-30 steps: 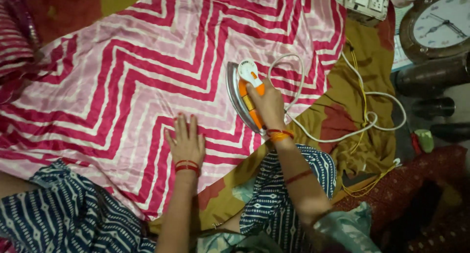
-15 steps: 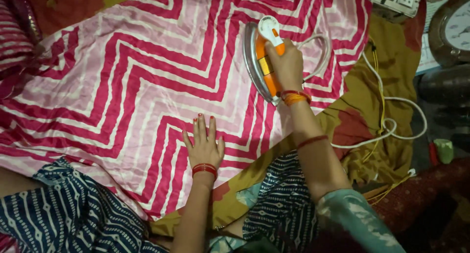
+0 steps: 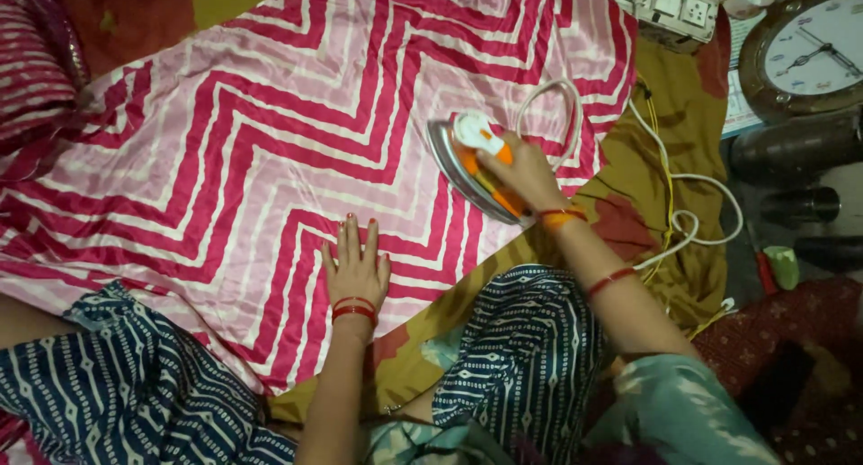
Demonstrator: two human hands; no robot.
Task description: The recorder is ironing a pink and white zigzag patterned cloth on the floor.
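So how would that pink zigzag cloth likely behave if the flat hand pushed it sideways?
The pink zigzag cloth looks thin and floppy, so it would probably bunch rather than slide whole. Its sheen suggests it is slippery. The left hand pressing flat and the iron under the right hand likely pin it.

A mustard floral sheet (image 3: 665, 141) covers the floor; a round wall clock (image 3: 805, 56) and white socket board (image 3: 670, 6) lie upper right.
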